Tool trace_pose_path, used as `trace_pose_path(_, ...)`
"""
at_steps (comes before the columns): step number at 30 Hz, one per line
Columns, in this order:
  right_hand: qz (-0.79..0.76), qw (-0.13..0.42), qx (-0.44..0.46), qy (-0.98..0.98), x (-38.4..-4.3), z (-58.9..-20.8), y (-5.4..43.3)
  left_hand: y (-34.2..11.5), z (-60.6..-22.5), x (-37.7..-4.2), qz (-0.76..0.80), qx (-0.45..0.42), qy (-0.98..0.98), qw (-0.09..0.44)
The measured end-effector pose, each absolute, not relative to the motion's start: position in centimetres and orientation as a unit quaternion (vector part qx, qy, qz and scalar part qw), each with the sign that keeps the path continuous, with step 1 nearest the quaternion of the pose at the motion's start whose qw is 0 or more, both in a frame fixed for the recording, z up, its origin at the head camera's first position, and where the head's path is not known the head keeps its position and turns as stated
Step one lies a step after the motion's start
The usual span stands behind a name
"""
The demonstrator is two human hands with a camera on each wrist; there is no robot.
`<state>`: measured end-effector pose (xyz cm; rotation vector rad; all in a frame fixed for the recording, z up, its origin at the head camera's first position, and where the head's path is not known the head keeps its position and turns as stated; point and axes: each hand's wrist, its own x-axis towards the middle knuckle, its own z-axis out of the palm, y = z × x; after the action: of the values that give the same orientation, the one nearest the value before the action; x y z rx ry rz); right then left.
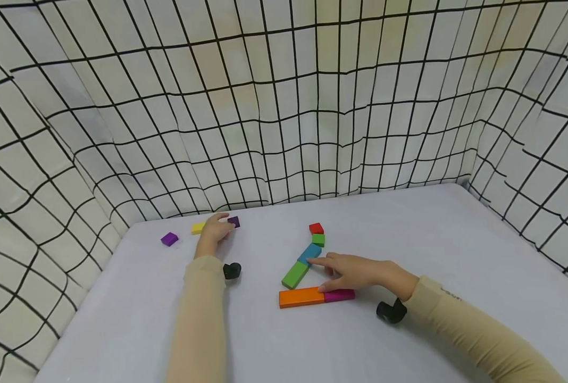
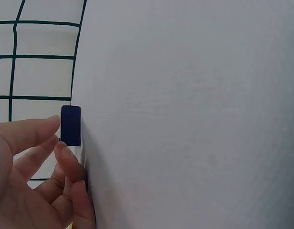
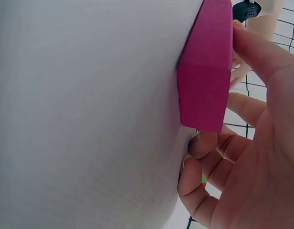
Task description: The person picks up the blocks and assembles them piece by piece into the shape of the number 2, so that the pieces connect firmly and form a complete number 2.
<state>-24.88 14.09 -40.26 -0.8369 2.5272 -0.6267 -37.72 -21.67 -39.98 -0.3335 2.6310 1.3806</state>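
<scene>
Left hand (image 1: 215, 230): 1 item at the fingertips, a dark purple block (image 1: 234, 221). Thumb and fingers bent about its near side; whether they pinch it or only meet its edge, cannot tell. In the left wrist view the block reads near navy.

Left of these fingers: 1 yellow block (image 1: 198, 228), partly covered by the hand; farther left, 1 purple block (image 1: 169, 239), turned at an angle.

Right hand (image 1: 348, 270): fingers spread, grip not closed. Index fingertip at the joint of 1 blue block (image 1: 311, 251) and 1 long green block (image 1: 294, 275), set end to end on a slant. Thumb tip at the joint of 1 orange block (image 1: 301, 297) and 1 magenta block (image 1: 341, 296), also end to end, on the near side of the index finger.

Beyond the right index finger: 1 small green block (image 1: 318, 241), then 1 red block (image 1: 316, 228), tilted in plan.

Support: 1 white table (image 1: 384, 229) beneath all fingers. Backing: 1 black grid (image 1: 317, 72), beyond the fingertips of both hands.
</scene>
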Motion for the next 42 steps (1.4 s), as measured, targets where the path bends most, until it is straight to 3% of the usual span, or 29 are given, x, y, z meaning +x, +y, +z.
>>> trace_pose_path(7,-0.222,0.196,-0.299,0.907,-25.1,-40.1,14.0,-21.6,-39.3,-38.0,0.403,-0.069,0.906,0.111)
trace_pose_path(26,-0.224,0.2,-0.301,0.905,-24.8,-40.1,14.1,-20.6,-39.2,-36.4,0.393,-0.115,0.908,0.085)
trace_pose_path(42,-0.224,0.201,-0.305,0.904,-24.7,-40.1,14.0,-19.4,-38.6,-35.8,0.365,-0.064,0.927,0.058)
